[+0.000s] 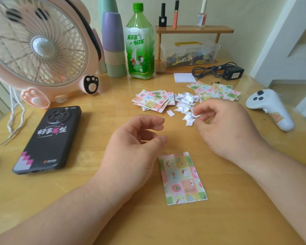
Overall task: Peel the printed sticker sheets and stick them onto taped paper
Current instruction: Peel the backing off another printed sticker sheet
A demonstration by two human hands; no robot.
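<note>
Scraps (184, 103) of white backing paper lie heaped near the middle of the tabletop (95, 200), between 2 piles of printed sticker sheets: the left stack (153, 101) and the right stack (214, 91). The heap looks like a dumping spot for peeled backing, kept within reach but away from the working patch.

The right hand (224, 128) hovers at the near edge of that heap, thumb and forefinger closed narrowly on 1 small white scrap (195, 116). I judge it is about to be dropped with the rest.

The left hand (131, 147) hangs above the wood with its fingers loosely curled and nothing in them. Its thumb is near the top left corner of 1 printed sheet (182, 177). That sheet lies flat and pattern up, slightly skewed, close to the person and between the 2 forearms. Whether it is already stuck to paper beneath cannot be told.

A small white pad (184, 77) sits beyond the stacks. It may be the paper to be covered, but no tape shows on it.

A phone (48, 138) lies face down at the left and a white controller (270, 110) at the right. Both are well apart from the sheet, which leaves the hands room to work.
</note>
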